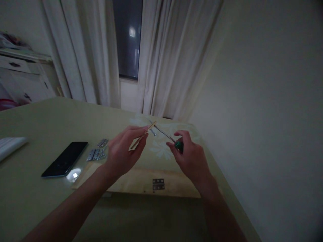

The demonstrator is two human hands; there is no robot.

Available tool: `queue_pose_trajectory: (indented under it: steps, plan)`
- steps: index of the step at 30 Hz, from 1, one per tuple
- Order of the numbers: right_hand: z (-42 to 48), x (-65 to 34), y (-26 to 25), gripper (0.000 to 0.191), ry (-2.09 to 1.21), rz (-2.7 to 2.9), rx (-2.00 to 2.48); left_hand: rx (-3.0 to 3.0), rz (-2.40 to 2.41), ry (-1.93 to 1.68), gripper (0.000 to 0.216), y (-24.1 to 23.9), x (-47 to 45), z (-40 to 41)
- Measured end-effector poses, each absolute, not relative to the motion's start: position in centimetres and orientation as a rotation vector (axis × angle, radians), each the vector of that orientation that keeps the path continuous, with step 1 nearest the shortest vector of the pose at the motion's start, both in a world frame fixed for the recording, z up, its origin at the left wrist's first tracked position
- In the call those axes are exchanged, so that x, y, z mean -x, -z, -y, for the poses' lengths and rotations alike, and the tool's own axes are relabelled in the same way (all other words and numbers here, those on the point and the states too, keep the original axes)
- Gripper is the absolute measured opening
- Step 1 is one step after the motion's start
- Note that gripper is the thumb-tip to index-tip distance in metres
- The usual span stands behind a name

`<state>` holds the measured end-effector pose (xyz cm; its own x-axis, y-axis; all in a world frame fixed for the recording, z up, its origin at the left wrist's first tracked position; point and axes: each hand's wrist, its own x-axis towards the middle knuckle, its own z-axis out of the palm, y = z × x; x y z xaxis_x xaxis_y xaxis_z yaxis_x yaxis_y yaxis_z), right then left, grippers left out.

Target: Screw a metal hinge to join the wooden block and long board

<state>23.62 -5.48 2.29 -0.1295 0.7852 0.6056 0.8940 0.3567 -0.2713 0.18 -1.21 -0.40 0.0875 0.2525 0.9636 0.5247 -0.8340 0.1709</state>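
While both hands are raised over the table (30, 188), dim light limits detail.

Left hand (123, 153): thumb and fingers pinched on a small wooden strip (141, 137). The strip is tilted, far end higher and pointing up-right.

Right hand (191, 158): fingers curled round the green handle of a screwdriver (165, 134). Its thin metal shaft runs up-left from the handle to the upper end of the strip. The tip appears to meet the strip, but actual contact cannot be told. A small screw (152, 132) shows just below that end of the strip, beside the shaft. Whether it sits in the wood cannot be told.

Strip and screwdriver are both in the air between the two hands, over the far part of the table. They are above and beyond a pale wooden board (131, 183) lying flat by the table's near edge.

One hinge (158, 184) lies opened flat on the board, close to its near edge. Left of the board is a loose group of hinges (96, 154), with a further hinge (102, 143) just behind. A black phone (65, 158) lies screen-up, left of the hinges and apart from them. A white object (10, 145) sits at the far-left edge, cut off by the frame; type unclear.

Behind the table, pale curtains (171, 57) hang either side of a dark window (128, 37). A white cabinet (22, 80) is at upper left.
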Motion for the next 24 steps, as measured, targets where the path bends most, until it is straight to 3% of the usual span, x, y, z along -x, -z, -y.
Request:
queue_pose_trajectory:
  steps: [3, 5, 14, 24]
  plan:
    - [6.0, -23.3, -2.8, 0.028, -0.143, 2.107, 1.334, 2.155, 0.754, 1.743, 0.033, 0.5, 0.0, 1.0]
    - [6.1, -23.2, -2.9, 0.021, -0.193, 2.165, 1.285, 2.148, 0.756, 1.707, 0.034, 0.6, 0.1, 0.9]
    - [4.6, -24.1, -1.4, 0.014, 0.636, 2.001, 1.296, 2.156, 0.827, 1.757, 0.026, 0.5, -0.1, 1.1]
    - [5.8, -23.3, -2.8, 0.010, -0.160, 2.015, 1.246, 2.170, 0.756, 1.716, 0.034, 0.5, 0.2, 1.1]
